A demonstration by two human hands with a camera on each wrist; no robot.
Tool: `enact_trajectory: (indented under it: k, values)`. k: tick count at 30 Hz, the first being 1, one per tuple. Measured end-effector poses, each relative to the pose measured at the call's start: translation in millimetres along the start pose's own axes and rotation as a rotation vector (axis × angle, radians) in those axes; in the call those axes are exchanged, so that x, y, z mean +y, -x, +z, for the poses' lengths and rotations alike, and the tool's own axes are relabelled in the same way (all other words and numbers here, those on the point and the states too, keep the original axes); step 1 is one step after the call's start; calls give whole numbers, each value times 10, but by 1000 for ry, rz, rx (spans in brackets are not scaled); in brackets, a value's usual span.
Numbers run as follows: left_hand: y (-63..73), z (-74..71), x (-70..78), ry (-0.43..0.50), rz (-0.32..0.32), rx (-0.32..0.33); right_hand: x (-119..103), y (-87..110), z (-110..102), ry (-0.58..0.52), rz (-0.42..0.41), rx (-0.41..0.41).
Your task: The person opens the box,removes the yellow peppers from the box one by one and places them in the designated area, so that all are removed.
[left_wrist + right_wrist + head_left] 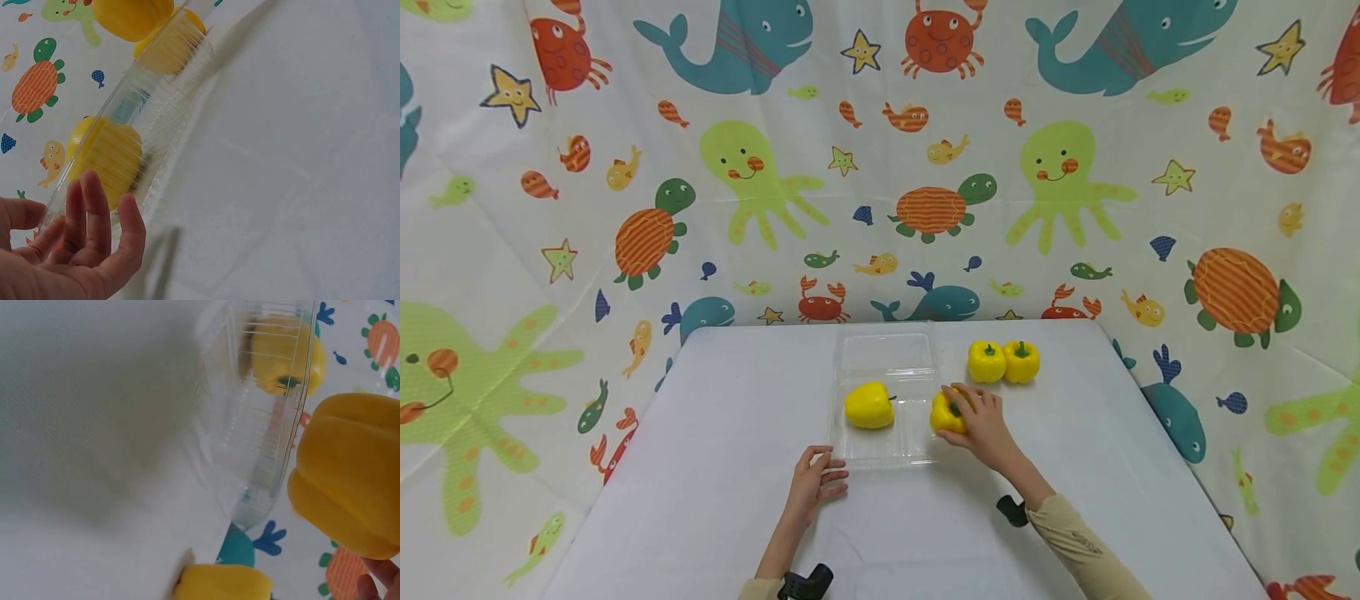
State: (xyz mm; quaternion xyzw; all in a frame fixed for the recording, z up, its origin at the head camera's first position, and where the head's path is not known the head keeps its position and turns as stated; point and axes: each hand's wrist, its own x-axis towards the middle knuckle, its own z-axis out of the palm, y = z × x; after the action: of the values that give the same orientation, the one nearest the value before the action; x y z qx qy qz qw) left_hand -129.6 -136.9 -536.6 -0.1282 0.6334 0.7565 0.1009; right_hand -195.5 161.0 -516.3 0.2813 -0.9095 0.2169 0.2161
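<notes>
My right hand (985,423) grips a yellow bell pepper (945,415) at the right edge of a clear plastic container (913,450). The right wrist view shows this held bell pepper (353,475) large, raised above the container's wall (250,456). Another yellow bell pepper (868,407) lies on its side in the left part of the container, its stem pointing right. By the container's front left corner is my left hand (814,483), fingers spread and loosely bent. In the left wrist view that hand (81,250) is close to the wall; whether it touches is unclear.
Two yellow bell peppers, a left one (985,363) and a right one (1022,363), stand side by side behind and right of the container. The container's lid (886,354) lies folded back at the far side. A white cloth (715,400) covers the table; a sea-animal curtain (865,217) hangs behind.
</notes>
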Motion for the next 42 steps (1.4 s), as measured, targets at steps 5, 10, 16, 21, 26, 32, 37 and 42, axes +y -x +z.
enact_trajectory:
  k: [5, 10, 16, 21, 26, 32, 37, 42]
  values:
    - [0, -3, -8, 5, 1, 1, 15, 24, -12, -7, 26, 20]
    - [0, -5, -11, 8, 2, 0, 16, 40, -24, 0, 41, 47]
    - [7, -6, -12, 10, 4, -4, 27, 50, -37, 29, 51, 68]
    - [12, -4, -13, 10, 2, -2, 66, 65, -30, 50, 80, 61]
    - [14, 2, -10, 6, 6, -3, 101, 75, -38, 59, 103, 61]
    - [18, 3, -3, 6, 13, -10, 152, 86, -49, 58, 149, 54]
    - [-6, -6, -19, -3, 8, -8, 198, 103, -69, 73, 186, 45]
    - [-115, -48, -152, 4, 7, 12, 261, 127, -87, 90, 187, 62]
